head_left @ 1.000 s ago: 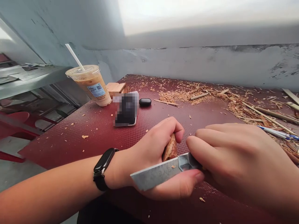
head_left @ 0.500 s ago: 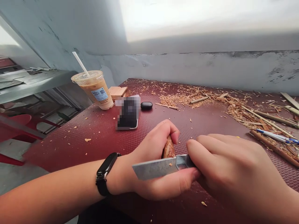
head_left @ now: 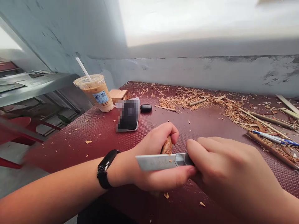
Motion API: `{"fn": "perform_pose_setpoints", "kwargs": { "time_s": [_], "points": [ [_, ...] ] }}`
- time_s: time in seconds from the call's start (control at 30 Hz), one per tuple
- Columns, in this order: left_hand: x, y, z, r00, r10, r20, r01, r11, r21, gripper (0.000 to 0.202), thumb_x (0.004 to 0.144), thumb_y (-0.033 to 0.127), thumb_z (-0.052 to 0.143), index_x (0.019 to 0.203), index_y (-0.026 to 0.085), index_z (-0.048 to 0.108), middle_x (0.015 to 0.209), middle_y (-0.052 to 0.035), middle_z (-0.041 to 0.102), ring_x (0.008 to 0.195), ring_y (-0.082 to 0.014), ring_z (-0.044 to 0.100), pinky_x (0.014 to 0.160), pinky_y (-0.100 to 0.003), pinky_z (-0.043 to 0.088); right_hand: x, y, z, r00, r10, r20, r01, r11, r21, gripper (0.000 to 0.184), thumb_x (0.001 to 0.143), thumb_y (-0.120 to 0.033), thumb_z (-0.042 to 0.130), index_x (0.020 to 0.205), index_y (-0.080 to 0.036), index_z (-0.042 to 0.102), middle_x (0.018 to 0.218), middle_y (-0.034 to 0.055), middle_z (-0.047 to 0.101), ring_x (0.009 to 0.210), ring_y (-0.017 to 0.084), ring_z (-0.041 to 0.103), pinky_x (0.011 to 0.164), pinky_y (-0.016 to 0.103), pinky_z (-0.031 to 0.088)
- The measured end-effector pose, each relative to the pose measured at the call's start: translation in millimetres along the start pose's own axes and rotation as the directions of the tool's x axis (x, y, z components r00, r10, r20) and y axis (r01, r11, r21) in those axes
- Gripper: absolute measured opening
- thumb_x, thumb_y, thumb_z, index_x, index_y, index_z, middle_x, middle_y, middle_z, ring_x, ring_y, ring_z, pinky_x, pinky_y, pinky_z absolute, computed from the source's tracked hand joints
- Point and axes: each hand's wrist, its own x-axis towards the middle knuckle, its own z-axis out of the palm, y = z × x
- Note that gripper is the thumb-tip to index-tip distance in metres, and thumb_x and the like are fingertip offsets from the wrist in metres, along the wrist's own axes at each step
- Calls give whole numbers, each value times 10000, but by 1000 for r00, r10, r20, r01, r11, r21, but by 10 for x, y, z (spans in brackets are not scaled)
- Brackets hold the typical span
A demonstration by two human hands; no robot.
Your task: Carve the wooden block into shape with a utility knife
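My left hand (head_left: 153,161) is wrapped around a short brown wooden stick (head_left: 167,146), held upright just above the dark red table (head_left: 77,140). A black band sits on that wrist. My right hand (head_left: 227,169) grips the handle end of a flat steel knife (head_left: 158,161), whose blade points left and lies across the stick, resting against my left thumb. A small wood chip (head_left: 166,195) lies on the table just below my left hand.
An iced coffee cup with a straw (head_left: 95,93), small wood blocks (head_left: 118,94), a phone (head_left: 128,116) and a black earbud case (head_left: 146,108) stand at the table's far left. Wood shavings (head_left: 177,100), sticks (head_left: 271,119) and a blue pen (head_left: 274,137) cover the far right. A wall runs behind.
The knife blade has levelled out and slid slightly along the stick. A fresh chip now lies under my left hand. The camera has tilted a little downward.
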Motion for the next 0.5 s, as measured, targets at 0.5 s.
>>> {"fn": "perform_pose_setpoints", "kwargs": {
  "time_s": [0.5],
  "points": [
    [-29, -65, 37, 994, 83, -75, -87, 994, -59, 485, 673, 150, 764, 911, 238, 351, 686, 79, 411, 582, -96, 330, 521, -247, 294, 49, -37, -7, 998, -62, -21, 63, 998, 31, 212, 804, -73, 500, 666, -234, 499, 583, -22, 481, 511, 171, 388, 562, 339, 216]
  ]
}}
